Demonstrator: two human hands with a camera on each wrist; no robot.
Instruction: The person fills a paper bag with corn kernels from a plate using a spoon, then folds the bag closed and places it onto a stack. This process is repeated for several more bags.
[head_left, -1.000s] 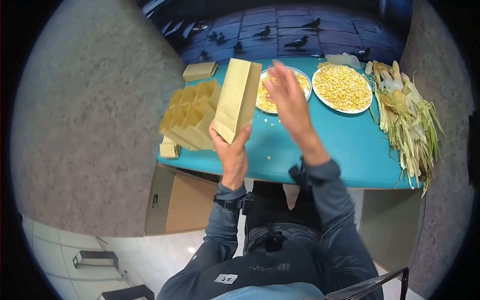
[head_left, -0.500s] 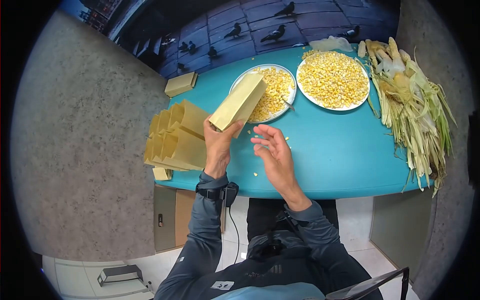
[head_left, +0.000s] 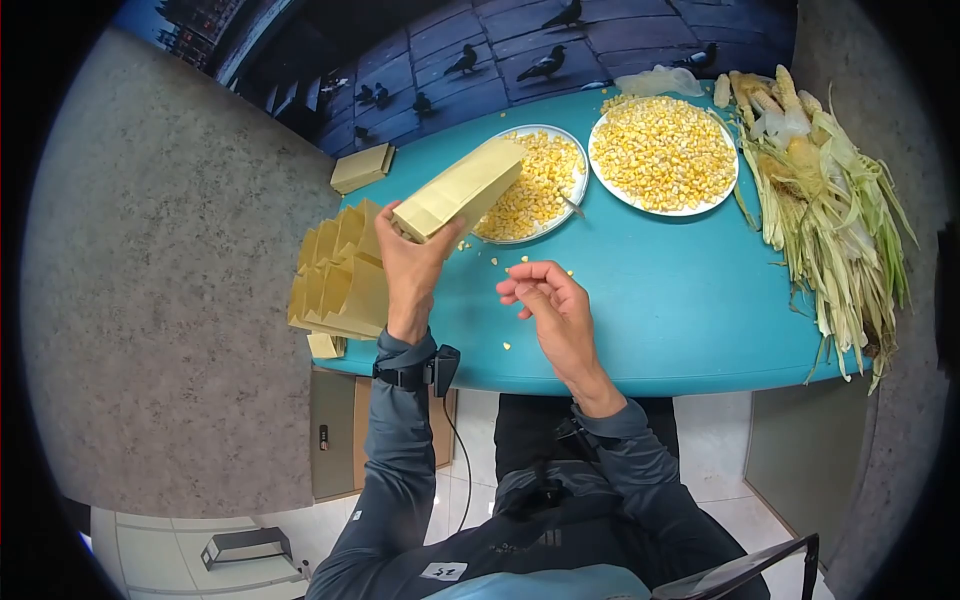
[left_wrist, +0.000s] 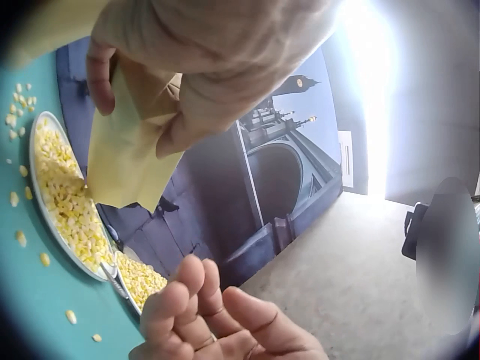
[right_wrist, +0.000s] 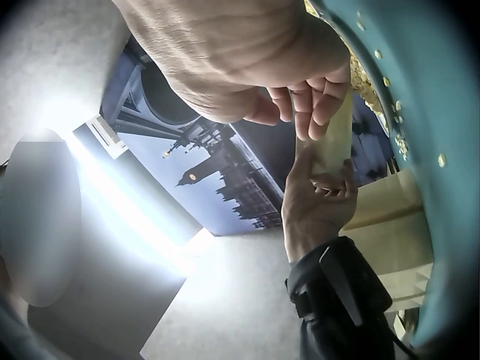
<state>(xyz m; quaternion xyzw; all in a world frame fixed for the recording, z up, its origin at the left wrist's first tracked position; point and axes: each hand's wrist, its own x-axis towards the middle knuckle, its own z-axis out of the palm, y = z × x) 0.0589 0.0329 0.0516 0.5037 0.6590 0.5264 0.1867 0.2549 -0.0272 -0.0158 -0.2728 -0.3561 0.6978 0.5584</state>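
My left hand [head_left: 408, 270] grips a tan paper bag [head_left: 455, 190] near its folded bottom end. The bag is tilted, its far end overlapping a plate [head_left: 522, 239] of yellow corn kernels [head_left: 545, 165] in the head view. From the left wrist view, thumb and fingers lie on opposite sides of the paper bag [left_wrist: 124, 165]. My right hand [head_left: 560, 322] hovers over the near table, fingers loosely bent and holding nothing. A metal utensil handle [head_left: 573, 208] sticks out over the plate's right rim.
Several opened paper bags [head_left: 350, 290] stand in rows at the left. A stack of folded bags [head_left: 362, 168] lies behind them. A fuller plate [head_left: 690, 212] of kernels sits at the right, beside corn husks and cobs [head_left: 835, 240]. Loose kernels [head_left: 507, 346] dot the teal table [head_left: 660, 320].
My left hand has tipped the bag from nearly upright to slanting, shifting slightly left. My right hand has come down from beside the bag toward the near table. The head view has turned too.
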